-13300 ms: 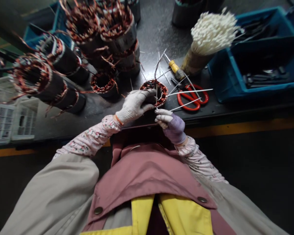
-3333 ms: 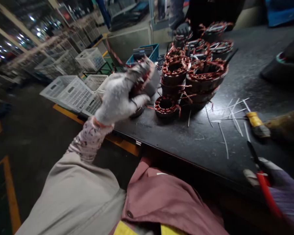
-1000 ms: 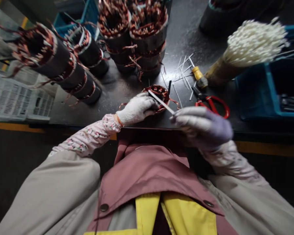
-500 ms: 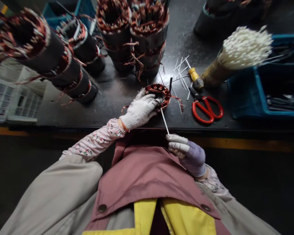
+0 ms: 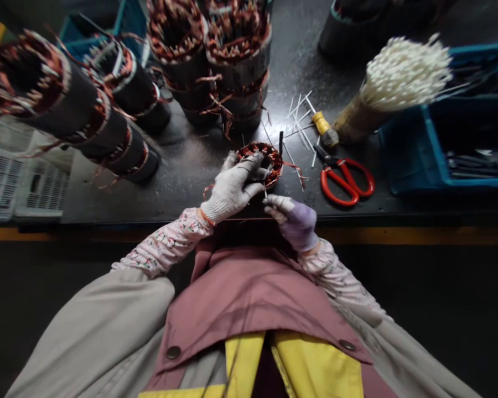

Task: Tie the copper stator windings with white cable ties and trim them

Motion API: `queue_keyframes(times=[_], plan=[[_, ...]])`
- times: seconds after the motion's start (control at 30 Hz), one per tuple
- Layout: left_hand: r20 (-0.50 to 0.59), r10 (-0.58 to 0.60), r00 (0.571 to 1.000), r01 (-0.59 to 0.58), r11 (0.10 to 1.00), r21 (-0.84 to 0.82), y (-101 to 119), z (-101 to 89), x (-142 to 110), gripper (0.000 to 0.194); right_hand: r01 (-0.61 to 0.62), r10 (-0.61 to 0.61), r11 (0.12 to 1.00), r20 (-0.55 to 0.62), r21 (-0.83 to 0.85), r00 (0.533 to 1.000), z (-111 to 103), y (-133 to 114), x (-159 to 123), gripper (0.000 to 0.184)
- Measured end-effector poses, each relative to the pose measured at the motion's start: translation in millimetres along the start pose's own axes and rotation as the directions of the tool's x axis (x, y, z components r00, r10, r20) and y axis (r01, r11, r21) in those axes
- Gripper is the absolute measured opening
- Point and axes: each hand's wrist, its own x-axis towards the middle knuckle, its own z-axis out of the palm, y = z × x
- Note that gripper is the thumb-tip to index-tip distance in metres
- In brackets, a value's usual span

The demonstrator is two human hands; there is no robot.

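Observation:
A small motor stator [image 5: 275, 160] with copper windings stands at the table's near edge, a black lead upright at its right side and copper wire ends sticking out. My left hand [image 5: 235, 187], in a white glove, grips its left and near side, fingers reaching over the rim into the bore. My right hand [image 5: 292, 216], in a white and purple glove, pinches a thin white strip [image 5: 266, 193] at the stator's near rim. Most of the strip is hidden by fingers and windings. Red-handled scissors [image 5: 345, 182] lie to the right of the stator.
Stacked stators [image 5: 238, 55] stand behind and more at left [image 5: 103, 121]. A yellow-handled screwdriver [image 5: 324, 126] lies by loose white strips [image 5: 301, 124]. Beyond are a bundle of white strips [image 5: 406, 72] and a blue bin [image 5: 434, 149]. White crates [image 5: 41, 182] stand at left.
Earlier my left hand held a stator by the left stacks and my right hand held the scissors, now lying down. Since half a second ago, my right hand has brought the strip up to the stator.

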Motion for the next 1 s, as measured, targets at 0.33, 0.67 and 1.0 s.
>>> queue_keyframes(times=[0.33,0.67,1.0], plan=[[-0.118,0.152,0.981,-0.158,0.987,-0.042,-6.0,9.2,-4.8,0.02,-0.136,0.135,0.991,-0.027,-0.01,0.99,2.4,-14.2,25.5,0.008],[-0.15,0.211,0.966,-0.221,0.974,-0.057,-9.8,11.1,-4.7,0.021,-0.263,0.266,0.958,0.012,-0.11,0.964,7.4,-8.4,31.0,0.016],[-0.128,0.208,0.97,-0.215,0.976,-0.044,-10.6,11.5,-4.6,0.023,-0.309,0.315,0.945,0.041,-0.111,0.948,4.2,-12.4,32.2,0.019]])
